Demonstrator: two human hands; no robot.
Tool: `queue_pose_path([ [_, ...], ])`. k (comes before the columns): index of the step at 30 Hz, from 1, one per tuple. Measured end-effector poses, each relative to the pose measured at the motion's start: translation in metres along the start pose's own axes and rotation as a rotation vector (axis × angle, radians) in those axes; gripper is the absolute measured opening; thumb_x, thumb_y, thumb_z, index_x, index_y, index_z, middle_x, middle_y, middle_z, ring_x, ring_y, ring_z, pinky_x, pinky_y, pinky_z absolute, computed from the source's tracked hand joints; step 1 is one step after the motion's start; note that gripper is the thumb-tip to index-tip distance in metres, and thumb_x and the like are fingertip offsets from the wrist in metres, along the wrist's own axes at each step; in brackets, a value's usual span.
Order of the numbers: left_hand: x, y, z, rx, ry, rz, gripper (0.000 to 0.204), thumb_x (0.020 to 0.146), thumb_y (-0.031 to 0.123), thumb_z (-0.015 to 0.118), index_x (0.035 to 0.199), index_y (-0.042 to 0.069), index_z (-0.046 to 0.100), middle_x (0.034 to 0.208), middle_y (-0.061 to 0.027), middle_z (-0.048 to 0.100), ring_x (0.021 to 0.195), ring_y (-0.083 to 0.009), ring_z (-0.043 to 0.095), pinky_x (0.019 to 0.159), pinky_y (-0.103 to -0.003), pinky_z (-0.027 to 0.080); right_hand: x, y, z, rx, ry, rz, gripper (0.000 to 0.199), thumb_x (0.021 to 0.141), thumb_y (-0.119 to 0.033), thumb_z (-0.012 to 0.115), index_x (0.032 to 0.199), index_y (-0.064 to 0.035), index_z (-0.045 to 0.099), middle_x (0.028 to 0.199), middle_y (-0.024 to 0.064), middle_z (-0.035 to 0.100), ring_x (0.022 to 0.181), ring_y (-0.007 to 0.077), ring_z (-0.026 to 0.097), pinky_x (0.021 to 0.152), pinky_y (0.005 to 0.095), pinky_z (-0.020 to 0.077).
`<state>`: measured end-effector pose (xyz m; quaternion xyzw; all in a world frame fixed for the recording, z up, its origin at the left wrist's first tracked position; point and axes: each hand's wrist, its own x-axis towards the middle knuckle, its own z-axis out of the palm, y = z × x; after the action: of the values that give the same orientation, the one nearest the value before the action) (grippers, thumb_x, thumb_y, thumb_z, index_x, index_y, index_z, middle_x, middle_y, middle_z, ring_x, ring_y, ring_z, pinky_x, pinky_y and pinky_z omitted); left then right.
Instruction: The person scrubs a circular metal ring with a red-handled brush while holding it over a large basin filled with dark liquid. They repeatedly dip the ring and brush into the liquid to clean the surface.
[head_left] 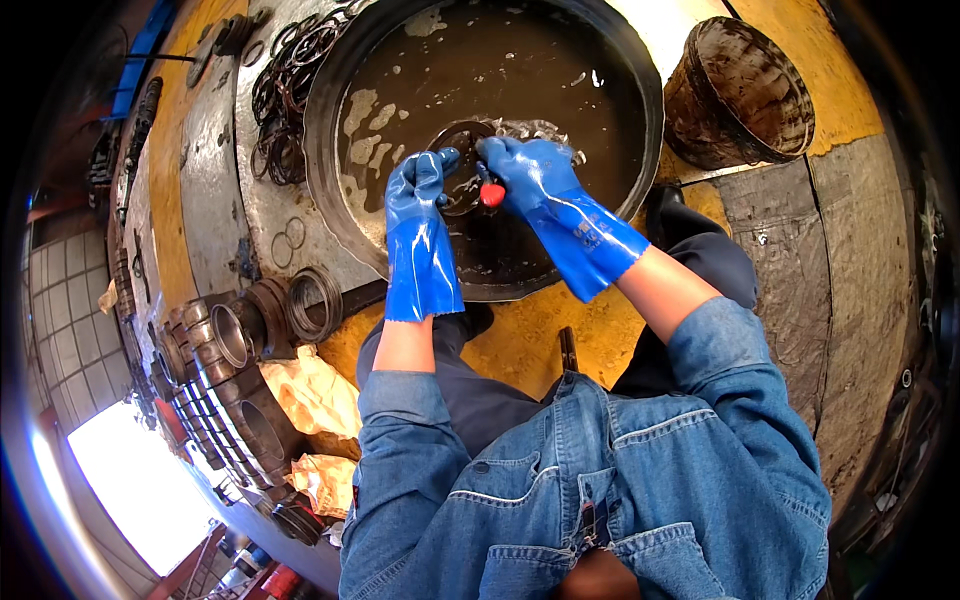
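Both my hands wear long blue rubber gloves and work over a large round tub (320, 190) of murky brown liquid. A dark metal ring (462, 127) shows between them, just above the liquid. My left hand (418, 180) is closed at the ring's left side, its fingers curled around the edge. On the other side, my right hand (528, 172) is closed around a tool with a red handle end (491, 194), which sticks out below the fist. The tool's working end is hidden by the glove. Splashing liquid (535, 130) shows beyond the right hand.
A dirty bucket (740, 95) stands right of the tub. Left of it lie a heap of dark rings (285, 90) and two thin rings (289, 240). Metal cylinders and ring stacks (235, 330) line the lower left, beside crumpled brown paper (315, 390).
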<state>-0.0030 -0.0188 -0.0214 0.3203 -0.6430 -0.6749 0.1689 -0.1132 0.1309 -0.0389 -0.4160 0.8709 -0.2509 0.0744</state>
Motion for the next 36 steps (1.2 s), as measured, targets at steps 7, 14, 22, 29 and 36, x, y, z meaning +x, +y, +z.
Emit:
queue_pose_path([
  [7, 0.002, 0.002, -0.003, 0.049, -0.053, 0.008, 0.035, 0.105, 0.038, 0.071, 0.118, 0.005, 0.072, 0.120, -0.0107, 0.078, 0.107, -0.0191, 0.073, 0.080, -0.028, 0.050, 0.006, 0.008, 0.006, 0.003, 0.058, -0.055, 0.037, 0.095, -0.018, 0.069, 0.132, -0.0163, 0.065, 0.120, 0.0110, 0.075, 0.087, 0.0360, 0.076, 0.073, 0.0446, 0.0608],
  [14, 0.007, -0.020, -0.010, -0.087, 0.014, 0.070, 0.034, 0.108, 0.029, 0.066, 0.129, 0.003, 0.064, 0.124, -0.0161, 0.076, 0.115, -0.0270, 0.074, 0.096, -0.035, 0.054, 0.009, 0.011, -0.006, 0.599, -0.307, 0.633, 0.042, 0.090, -0.044, 0.067, 0.106, -0.0066, 0.077, 0.097, 0.0221, 0.077, 0.092, 0.0415, 0.073, 0.086, 0.0459, 0.0580],
  [22, 0.015, -0.033, -0.017, -0.257, -0.005, 0.061, 0.029, 0.109, 0.029, 0.066, 0.122, 0.003, 0.067, 0.122, -0.0166, 0.077, 0.114, -0.0248, 0.073, 0.093, -0.037, 0.056, -0.033, -0.005, -0.018, 0.967, -0.075, 0.052, 0.023, 0.101, -0.024, 0.065, 0.112, -0.0063, 0.075, 0.102, 0.0159, 0.074, 0.089, 0.0247, 0.071, 0.082, 0.0377, 0.0552],
  [29, 0.031, -0.034, -0.031, -0.385, 0.090, -0.018, 0.034, 0.107, 0.033, 0.068, 0.127, 0.006, 0.067, 0.126, -0.0138, 0.076, 0.114, -0.0288, 0.074, 0.084, -0.034, 0.057, -0.028, -0.026, -0.008, 0.719, -0.114, 0.277, 0.029, 0.095, -0.038, 0.069, 0.105, -0.0131, 0.079, 0.097, 0.0122, 0.078, 0.094, 0.0295, 0.075, 0.088, 0.0392, 0.0581],
  [36, 0.027, -0.026, -0.049, -0.536, 0.199, -0.221, 0.048, 0.112, 0.035, 0.058, 0.140, -0.003, 0.056, 0.146, -0.0165, 0.064, 0.128, -0.0313, 0.065, 0.082, -0.028, 0.055, -0.009, 0.016, 0.001, 0.560, 0.174, 0.544, 0.028, 0.096, -0.034, 0.072, 0.111, -0.0136, 0.081, 0.099, 0.0101, 0.081, 0.092, 0.0241, 0.078, 0.088, 0.0350, 0.0593],
])
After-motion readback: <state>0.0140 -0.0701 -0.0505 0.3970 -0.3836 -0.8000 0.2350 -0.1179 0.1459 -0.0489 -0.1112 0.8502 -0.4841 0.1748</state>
